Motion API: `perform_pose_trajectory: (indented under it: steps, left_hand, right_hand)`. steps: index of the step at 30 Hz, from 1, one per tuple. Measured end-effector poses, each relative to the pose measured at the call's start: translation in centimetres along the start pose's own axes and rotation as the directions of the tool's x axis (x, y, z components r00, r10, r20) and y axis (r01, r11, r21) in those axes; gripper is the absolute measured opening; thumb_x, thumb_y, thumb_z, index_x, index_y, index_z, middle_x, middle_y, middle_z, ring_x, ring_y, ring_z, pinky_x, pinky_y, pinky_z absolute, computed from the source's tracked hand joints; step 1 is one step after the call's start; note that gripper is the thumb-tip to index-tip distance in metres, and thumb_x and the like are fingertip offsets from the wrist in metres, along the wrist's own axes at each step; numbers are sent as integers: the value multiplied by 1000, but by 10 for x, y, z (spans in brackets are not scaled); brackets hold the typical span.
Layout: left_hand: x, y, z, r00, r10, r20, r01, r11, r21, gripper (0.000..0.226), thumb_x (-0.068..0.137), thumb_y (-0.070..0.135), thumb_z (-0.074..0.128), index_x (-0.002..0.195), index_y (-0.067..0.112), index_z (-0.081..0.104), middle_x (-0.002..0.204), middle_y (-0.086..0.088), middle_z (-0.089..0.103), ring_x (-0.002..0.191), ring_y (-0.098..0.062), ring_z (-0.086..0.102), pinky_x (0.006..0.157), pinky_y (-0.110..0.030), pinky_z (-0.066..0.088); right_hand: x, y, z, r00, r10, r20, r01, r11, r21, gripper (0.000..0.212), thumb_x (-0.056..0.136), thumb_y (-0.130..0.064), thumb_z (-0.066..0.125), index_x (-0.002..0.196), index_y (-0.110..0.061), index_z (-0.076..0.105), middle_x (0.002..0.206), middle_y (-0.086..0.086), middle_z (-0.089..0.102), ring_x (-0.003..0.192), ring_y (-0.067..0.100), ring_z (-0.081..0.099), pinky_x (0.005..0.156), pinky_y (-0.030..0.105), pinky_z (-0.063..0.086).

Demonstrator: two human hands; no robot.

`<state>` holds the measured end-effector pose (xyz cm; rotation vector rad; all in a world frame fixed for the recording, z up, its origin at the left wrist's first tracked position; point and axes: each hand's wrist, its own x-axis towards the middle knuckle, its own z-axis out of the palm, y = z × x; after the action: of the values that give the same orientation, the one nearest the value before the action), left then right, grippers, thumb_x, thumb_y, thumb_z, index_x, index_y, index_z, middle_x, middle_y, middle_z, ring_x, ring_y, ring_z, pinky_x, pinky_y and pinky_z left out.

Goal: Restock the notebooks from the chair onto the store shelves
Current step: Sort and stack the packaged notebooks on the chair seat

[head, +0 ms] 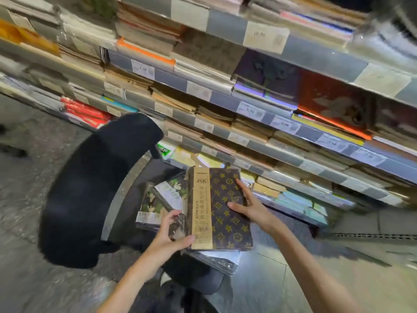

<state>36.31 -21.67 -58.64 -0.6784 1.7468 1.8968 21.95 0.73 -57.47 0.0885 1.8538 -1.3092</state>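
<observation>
Notebook [222,208] on top of the chair [90,195] stack, below the shelves [282,152]: stiff, shrink-wrapped, likely slick.
Long axis runs away from the person, kraft band on the left. Left hand [171,236] grip clamped on near-left corner, right hand [250,206] flat on cover, fingers apart. Best held by both long edges.

"25K" and "NOTE BOOK" on the brown notebook's kraft band [200,208]; "10.99" on a shelf tag [262,37].

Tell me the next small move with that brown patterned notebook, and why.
Probably lift the brown notebook clear of the chair. The left hand grips its lower left edge, the right hand lies flat on its cover, and it still sits on the stack.
</observation>
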Motion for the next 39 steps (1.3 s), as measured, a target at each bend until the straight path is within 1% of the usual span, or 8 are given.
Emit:
perform_pose_trajectory:
  steps: [7, 15, 21, 26, 30, 33, 36, 39]
  left_hand:
    - [51, -37, 6, 997, -81, 0, 81, 996, 35, 71, 74, 22, 77, 120, 49, 31, 138, 6, 26, 125, -15, 33, 110, -38, 24]
    - [93, -55, 24, 985, -170, -2, 170, 980, 100, 79, 75, 6, 74, 122, 50, 29, 149, 0, 22, 133, -20, 29, 110, -40, 24]
    - [96, -57, 25, 974, -225, 20, 224, 973, 55, 73, 78, 6, 71, 127, 43, 30, 129, 7, 31, 134, -17, 24, 105, -34, 23]
    - [95, -61, 27, 947, -226, -227, 176, 959, -221, 49, 87, 12, 63, 126, 27, 38, 124, -3, 50, 118, -14, 44, 94, -26, 28]
    - [102, -60, 28, 880, -311, -359, 170, 912, -373, 51, 83, 9, 68, 121, 19, 35, 98, -7, 59, 95, -15, 57, 94, -29, 37]
    - [109, -52, 28, 849, -380, -368, 187, 867, -463, 45, 84, -2, 63, 123, 9, 43, 93, -5, 60, 86, -15, 59, 80, -24, 45]
    - [113, -48, 23, 826, -449, -341, 226, 818, -529, 41, 87, -5, 57, 126, 2, 47, 112, -17, 61, 100, -26, 59, 90, -34, 47]
    - [113, -48, 11, 797, -471, -378, 197, 794, -575, 34, 88, -9, 53, 119, 4, 48, 121, -23, 58, 106, -33, 59, 89, -38, 48]
  right_hand:
    - [38, 58, 0, 999, 12, -50, -9, 998, 69, 79, 85, -22, 65, 142, -42, 15, 127, -7, 42, 106, 4, 52, 77, 20, 47]
    - [66, 93, -7, 992, -15, -124, 27, 995, 95, 80, 84, -11, 64, 145, -33, 16, 127, -6, 38, 104, 4, 49, 82, 23, 44]
    - [73, 107, -5, 994, -27, -110, 37, 996, 83, 80, 84, -2, 63, 143, -34, 20, 127, -10, 41, 100, -3, 50, 66, 6, 46]
    - [69, 113, -10, 988, -18, -155, 33, 995, 93, 81, 85, -1, 61, 142, -40, 19, 126, -10, 43, 102, 9, 52, 74, 18, 48]
    - [61, 125, -12, 978, -5, -209, 20, 997, 70, 80, 86, -13, 63, 136, -57, 18, 146, 0, 33, 123, 26, 44, 99, 53, 41]
    - [57, 129, -15, 972, -11, -235, 25, 998, 60, 79, 87, -11, 62, 137, -53, 18, 146, 5, 33, 122, 28, 44, 95, 46, 44]
    - [56, 130, -18, 963, -7, -268, 27, 997, 71, 77, 88, -5, 59, 134, -52, 20, 143, 8, 36, 119, 28, 45, 90, 42, 46]
    - [53, 130, -17, 958, -8, -286, 33, 996, 83, 78, 88, 0, 57, 133, -52, 22, 140, 8, 39, 118, 29, 47, 90, 47, 48]
